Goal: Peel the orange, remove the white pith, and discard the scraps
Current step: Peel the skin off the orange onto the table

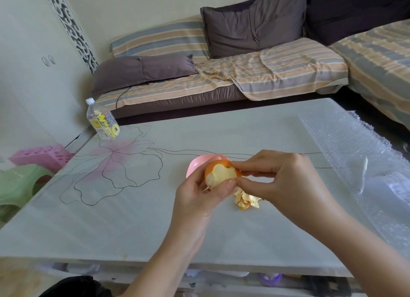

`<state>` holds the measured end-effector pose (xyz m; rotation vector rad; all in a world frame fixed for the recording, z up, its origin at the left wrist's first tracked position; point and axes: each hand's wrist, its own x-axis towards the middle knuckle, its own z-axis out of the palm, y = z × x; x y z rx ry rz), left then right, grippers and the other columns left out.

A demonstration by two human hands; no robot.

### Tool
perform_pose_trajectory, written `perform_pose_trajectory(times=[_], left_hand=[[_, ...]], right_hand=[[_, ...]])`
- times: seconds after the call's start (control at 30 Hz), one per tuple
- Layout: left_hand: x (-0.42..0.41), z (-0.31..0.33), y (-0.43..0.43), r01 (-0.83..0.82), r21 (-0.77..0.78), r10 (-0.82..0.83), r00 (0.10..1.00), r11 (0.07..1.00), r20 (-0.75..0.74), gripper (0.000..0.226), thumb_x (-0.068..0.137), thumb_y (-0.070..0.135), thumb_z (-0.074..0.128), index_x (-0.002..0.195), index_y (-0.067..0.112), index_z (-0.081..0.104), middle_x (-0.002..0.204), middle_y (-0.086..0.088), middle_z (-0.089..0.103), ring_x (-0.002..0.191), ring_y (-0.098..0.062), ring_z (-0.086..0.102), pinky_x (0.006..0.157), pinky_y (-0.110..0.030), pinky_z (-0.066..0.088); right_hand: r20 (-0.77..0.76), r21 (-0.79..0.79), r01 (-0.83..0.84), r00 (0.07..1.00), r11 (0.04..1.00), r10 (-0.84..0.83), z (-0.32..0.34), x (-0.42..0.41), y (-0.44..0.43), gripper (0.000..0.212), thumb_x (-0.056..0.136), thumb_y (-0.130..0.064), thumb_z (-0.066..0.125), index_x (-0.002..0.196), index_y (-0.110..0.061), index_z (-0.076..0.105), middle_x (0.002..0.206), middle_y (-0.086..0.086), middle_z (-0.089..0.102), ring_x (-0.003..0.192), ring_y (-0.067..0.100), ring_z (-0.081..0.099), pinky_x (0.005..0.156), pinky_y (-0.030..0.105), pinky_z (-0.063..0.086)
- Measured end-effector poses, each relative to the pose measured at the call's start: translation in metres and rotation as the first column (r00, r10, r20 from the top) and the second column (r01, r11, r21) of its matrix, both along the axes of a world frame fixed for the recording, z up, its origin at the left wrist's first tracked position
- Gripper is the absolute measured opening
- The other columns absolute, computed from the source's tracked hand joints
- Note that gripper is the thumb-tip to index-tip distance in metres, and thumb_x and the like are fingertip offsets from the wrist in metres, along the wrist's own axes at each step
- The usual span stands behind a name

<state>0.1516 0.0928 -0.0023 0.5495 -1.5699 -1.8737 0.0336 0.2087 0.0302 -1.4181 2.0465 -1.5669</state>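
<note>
Fingers point(230, 182) of left hand point(199, 197) closed round orange point(218, 173), held above table point(133, 219); right hand point(281, 177) pinching a rind flap at fruit's right edge. Largest first: table smooth, glossy, w/ printed flower outline. Pink bowl point(196, 163) behind the fruit, smooth, prob plastic, contents not visible. Orange approx half peeled, pale matte pith showing, rind left at top and left side. Peel scraps point(246, 200) curled, thin, piled on table below hands. Left to do: rest of rind, pith, discard.

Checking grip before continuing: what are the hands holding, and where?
Left hand cups the orange from below; right hand pinches the peel at its right edge.
</note>
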Motion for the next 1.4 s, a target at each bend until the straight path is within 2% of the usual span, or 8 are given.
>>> perform_pose_trajectory(times=[0.17, 0.3, 0.6, 0.8, 0.9, 1.0, 1.17, 1.4], left_hand=[[0.001, 0.004, 0.003, 0.014, -0.132, -0.013, 1.000, 0.991, 0.005, 0.059, 0.063, 0.026, 0.079, 0.117, 0.010, 0.064, 0.119, -0.018, 0.064, 0.107, -0.030, 0.063, 0.092, -0.041, 0.053], [0.000, 0.006, 0.004, -0.011, -0.177, 0.010, 1.000, 0.984, -0.004, 0.058, 0.063, 0.023, 0.080, 0.116, 0.008, 0.063, 0.118, -0.016, 0.064, 0.101, -0.024, 0.066, 0.083, -0.028, 0.054], [-0.006, 0.007, 0.007, -0.043, -0.086, 0.036, 0.996, 0.995, -0.080, 0.061, 0.056, 0.021, 0.080, 0.113, 0.009, 0.065, 0.111, -0.013, 0.068, 0.094, -0.019, 0.068, 0.079, -0.025, 0.053], [-0.006, 0.011, 0.007, -0.019, -0.042, 0.016, 0.997, 0.999, -0.072, 0.054, 0.056, 0.023, 0.081, 0.108, 0.016, 0.069, 0.115, -0.019, 0.064, 0.104, -0.034, 0.064, 0.095, -0.055, 0.049], [-0.007, 0.014, 0.009, -0.002, -0.031, 0.000, 0.997, 1.000, -0.077, 0.054, 0.056, 0.022, 0.079, 0.110, 0.017, 0.069, 0.118, -0.028, 0.059, 0.108, -0.043, 0.060, 0.096, -0.058, 0.047], [-0.007, 0.018, 0.012, 0.026, -0.036, -0.029, 0.996, 0.999, -0.088, 0.053, 0.056, 0.022, 0.079, 0.108, 0.020, 0.070, 0.120, -0.030, 0.056, 0.108, -0.041, 0.061, 0.094, -0.054, 0.050], [-0.004, 0.021, 0.016, 0.049, -0.111, -0.059, 0.994, 0.993, -0.089, 0.052, 0.051, 0.023, 0.080, 0.103, 0.025, 0.072, 0.108, -0.013, 0.060, 0.089, -0.015, 0.067, 0.073, -0.027, 0.055], [-0.007, 0.017, 0.018, 0.034, -0.133, -0.044, 0.997, 0.991, -0.068, 0.051, 0.052, 0.023, 0.082, 0.103, 0.024, 0.072, 0.108, -0.011, 0.066, 0.091, -0.016, 0.068, 0.073, -0.025, 0.054]], right_hand=[[-0.086, -0.033, -0.029, 0.996, 0.999, 0.026, 0.004, -0.008, 0.006, 0.020, 0.072, -0.020, 0.080, 0.088, -0.030, 0.077, 0.074, -0.012, 0.068, 0.069, 0.010, 0.063, 0.057, 0.024, 0.047], [-0.337, -0.072, 0.074, 0.937, 0.995, -0.094, 0.001, -0.001, 0.003, 0.016, 0.071, -0.022, 0.070, 0.084, -0.028, 0.076, 0.066, -0.011, 0.062, 0.055, 0.012, 0.053, 0.045, 0.012, 0.036], [-0.496, -0.219, 0.158, 0.832, 0.963, -0.250, -0.001, 0.008, -0.003, 0.009, 0.071, -0.014, 0.063, 0.070, -0.011, 0.072, 0.060, 0.002, 0.057, 0.047, 0.024, 0.054, 0.040, 0.028, 0.044], [-0.212, -0.173, 0.060, 0.972, 0.983, -0.097, 0.006, -0.004, 0.000, 0.015, 0.075, -0.012, 0.071, 0.082, -0.025, 0.076, 0.070, -0.011, 0.065, 0.070, 0.006, 0.063, 0.063, 0.013, 0.046], [0.046, -0.175, -0.161, 0.984, 0.971, 0.171, 0.011, -0.018, 0.006, 0.018, 0.071, -0.025, 0.077, 0.089, -0.025, 0.075, 0.081, -0.007, 0.070, 0.084, 0.009, 0.067, 0.080, 0.017, 0.050], [0.068, -0.221, -0.230, 0.966, 0.948, 0.250, 0.014, -0.023, 0.008, 0.029, 0.064, -0.030, 0.077, 0.092, -0.022, 0.075, 0.083, -0.001, 0.068, 0.084, 0.016, 0.067, 0.085, 0.022, 0.052], [-0.107, -0.155, -0.227, 0.971, 0.961, 0.212, 0.023, -0.025, 0.017, 0.021, 0.067, -0.021, 0.080, 0.088, -0.020, 0.075, 0.078, -0.007, 0.068, 0.076, 0.011, 0.068, 0.078, 0.020, 0.053], [-0.469, -0.080, 0.018, 0.882, 0.997, -0.054, 0.017, -0.012, 0.011, 0.007, 0.067, -0.014, 0.065, 0.072, -0.014, 0.069, 0.064, -0.009, 0.059, 0.066, 0.005, 0.054, 0.060, 0.004, 0.040]])
